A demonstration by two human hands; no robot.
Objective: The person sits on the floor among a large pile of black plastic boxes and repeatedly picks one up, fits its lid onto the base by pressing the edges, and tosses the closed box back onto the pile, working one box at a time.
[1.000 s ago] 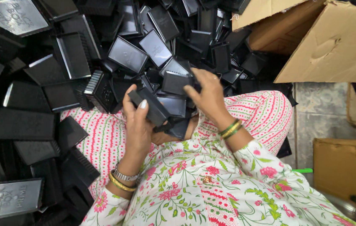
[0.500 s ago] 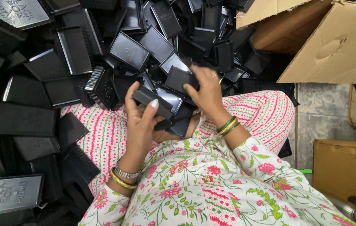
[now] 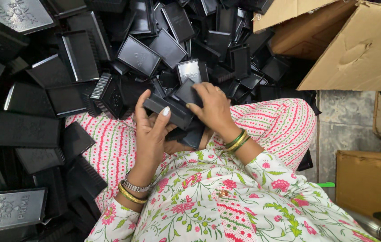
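My left hand (image 3: 151, 130) grips a black tray (image 3: 168, 110) over my lap; my right hand (image 3: 212, 107) pinches another tray (image 3: 188, 92) just beyond. I should square their edges before pressing together.

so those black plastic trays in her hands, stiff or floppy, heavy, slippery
Probably stiff: the black plastic trays keep flat walls and crisp rims where the left hand and right hand pinch them. Likely light, since several are held with fingers only. Possibly slick: surfaces in the tray pile look glossy.
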